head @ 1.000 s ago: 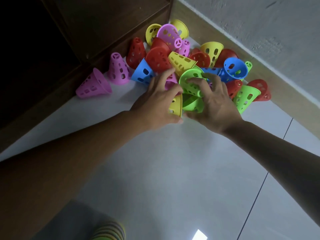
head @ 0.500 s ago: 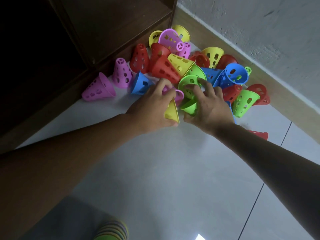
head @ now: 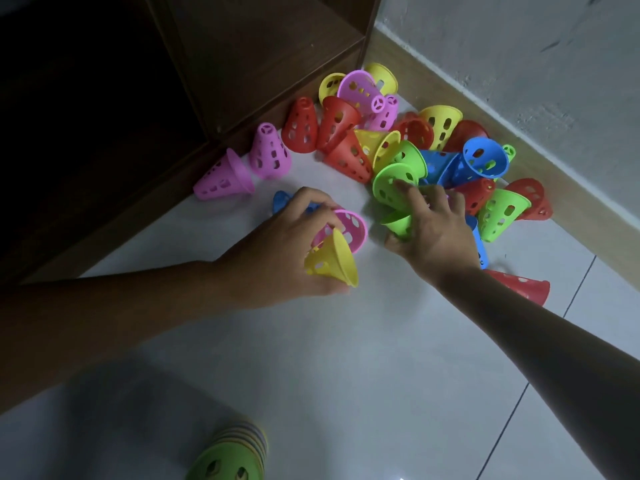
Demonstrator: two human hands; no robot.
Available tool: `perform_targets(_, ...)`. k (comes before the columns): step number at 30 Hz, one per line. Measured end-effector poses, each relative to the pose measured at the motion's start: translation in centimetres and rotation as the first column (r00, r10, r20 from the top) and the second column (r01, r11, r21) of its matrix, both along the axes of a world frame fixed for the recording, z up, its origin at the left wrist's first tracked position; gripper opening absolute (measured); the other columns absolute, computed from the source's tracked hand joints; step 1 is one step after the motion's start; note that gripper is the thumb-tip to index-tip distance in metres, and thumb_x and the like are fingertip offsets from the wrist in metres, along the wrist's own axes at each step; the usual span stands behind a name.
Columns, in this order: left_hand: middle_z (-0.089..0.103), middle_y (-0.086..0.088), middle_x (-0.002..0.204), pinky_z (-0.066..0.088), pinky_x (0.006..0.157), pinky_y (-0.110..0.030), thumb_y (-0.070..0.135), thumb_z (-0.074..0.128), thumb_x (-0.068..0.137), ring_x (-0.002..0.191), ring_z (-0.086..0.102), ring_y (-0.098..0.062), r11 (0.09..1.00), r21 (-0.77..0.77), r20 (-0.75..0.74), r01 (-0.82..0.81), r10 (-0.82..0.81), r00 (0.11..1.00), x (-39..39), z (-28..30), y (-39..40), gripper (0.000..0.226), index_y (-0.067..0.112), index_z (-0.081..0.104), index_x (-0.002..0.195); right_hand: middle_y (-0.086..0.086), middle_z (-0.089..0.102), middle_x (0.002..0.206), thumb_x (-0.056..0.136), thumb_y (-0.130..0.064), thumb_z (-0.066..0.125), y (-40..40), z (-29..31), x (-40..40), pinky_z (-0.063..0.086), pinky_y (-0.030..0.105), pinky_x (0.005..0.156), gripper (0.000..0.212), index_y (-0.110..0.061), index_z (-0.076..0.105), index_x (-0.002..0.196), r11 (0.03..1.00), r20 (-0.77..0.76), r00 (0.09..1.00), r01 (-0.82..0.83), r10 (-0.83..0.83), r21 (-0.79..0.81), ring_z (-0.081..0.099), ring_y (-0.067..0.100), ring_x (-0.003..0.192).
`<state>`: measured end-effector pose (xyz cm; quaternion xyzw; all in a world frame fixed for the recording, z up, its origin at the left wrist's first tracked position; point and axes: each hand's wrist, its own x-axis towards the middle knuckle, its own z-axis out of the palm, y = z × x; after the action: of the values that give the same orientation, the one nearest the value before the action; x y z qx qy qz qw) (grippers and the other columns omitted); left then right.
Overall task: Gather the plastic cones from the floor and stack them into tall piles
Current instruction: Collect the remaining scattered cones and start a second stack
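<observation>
Yellow cone [head: 331, 260] — left hand [head: 284, 251] has drawn it clear of pile [head: 415, 147].

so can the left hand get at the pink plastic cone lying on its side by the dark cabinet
Probably not yet: the left hand already holds a yellow plastic cone and a pink one. The lying pink plastic cone has bare floor around it.
</observation>
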<state>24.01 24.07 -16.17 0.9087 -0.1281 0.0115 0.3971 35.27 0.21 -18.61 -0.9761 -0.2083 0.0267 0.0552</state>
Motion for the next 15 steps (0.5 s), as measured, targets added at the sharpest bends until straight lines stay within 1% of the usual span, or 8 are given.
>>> perform_targets(2, 0.039, 0.001, 0.14, 0.058, 0.09, -0.035, 0.06, 0.08, 0.064, 0.13, 0.049, -0.018, 1.0, -0.014, -0.015, -0.009, 0.009, 1.0, -0.8, 0.5, 0.3, 0.074, 0.017, 0.056, 0.12, 0.012, 0.047, 0.134, 0.081, -0.059, 0.071, -0.3, -0.1, 0.0, 0.054, 0.053, 0.081, 0.082, -0.034, 0.033, 0.15, 1.0, 0.007, 1.0, 0.002, -0.002, 0.023, 0.037, 0.042, 0.125)
perform_targets(5, 0.041, -0.001, 0.139, 0.056, 0.091, -0.037, 0.057, 0.083, 0.064, 0.128, 0.051, -0.017, 0.998, -0.027, 0.006, -0.057, 0.057, 0.998, -1.6, 1.2, 0.5, 0.074, 0.015, 0.057, 0.119, 0.011, 0.05, 0.13, 0.08, -0.053, 0.075, -0.5, -0.1, -0.4, 0.053, 0.053, 0.08, 0.081, -0.033, 0.038, 0.149, 0.997, 0.023, 1.0, -0.016, 0.014, 0.078, 0.038, 0.041, 0.123)
perform_targets(7, 0.041, 0.001, 0.136, 0.056, 0.09, -0.034, 0.054, 0.086, 0.063, 0.121, 0.055, -0.014, 0.992, -0.066, 0.006, -0.112, 0.113, 0.994, -2.1, 1.6, 0.7, 0.072, 0.016, 0.058, 0.118, 0.009, 0.051, 0.13, 0.08, -0.052, 0.076, -0.5, -0.1, -0.8, 0.052, 0.054, 0.083, 0.08, -0.033, 0.039, 0.149, 0.995, 0.01, 0.999, -0.031, 0.03, 0.099, 0.037, 0.04, 0.123)
perform_targets(10, 0.039, 0.009, 0.132, 0.056, 0.084, -0.027, 0.064, 0.078, 0.061, 0.111, 0.056, -0.009, 0.972, -0.096, -0.004, -0.213, 0.213, 0.977, -3.1, 2.2, 0.8, 0.074, 0.021, 0.057, 0.117, 0.01, 0.05, 0.13, 0.082, -0.051, 0.07, -0.5, 0.2, -1.7, 0.044, 0.056, 0.093, 0.077, -0.031, 0.039, 0.149, 0.987, -0.011, 0.997, -0.07, 0.072, 0.147, 0.035, 0.04, 0.123)
perform_targets(13, 0.038, 0.01, 0.133, 0.057, 0.082, -0.022, 0.073, 0.078, 0.06, 0.109, 0.054, -0.004, 0.95, -0.095, -0.03, -0.297, 0.295, 0.955, -4.4, 2.4, 1.0, 0.082, 0.021, 0.057, 0.12, 0.01, 0.049, 0.129, 0.081, -0.037, 0.072, -0.8, 0.5, -2.7, 0.04, 0.056, 0.103, 0.079, -0.03, 0.037, 0.151, 0.978, -0.021, 0.996, -0.084, 0.09, 0.188, 0.032, 0.039, 0.125)
perform_targets(15, 0.037, 0.012, 0.132, 0.057, 0.08, -0.017, 0.075, 0.077, 0.061, 0.108, 0.053, -0.001, 0.939, -0.095, -0.051, -0.332, 0.328, 0.943, -5.7, 2.4, 1.1, 0.085, 0.021, 0.056, 0.123, 0.009, 0.049, 0.129, 0.081, -0.032, 0.074, -0.8, 0.9, -3.5, 0.036, 0.053, 0.105, 0.079, -0.03, 0.038, 0.151, 0.969, -0.022, 0.997, -0.071, 0.079, 0.238, 0.033, 0.039, 0.125)
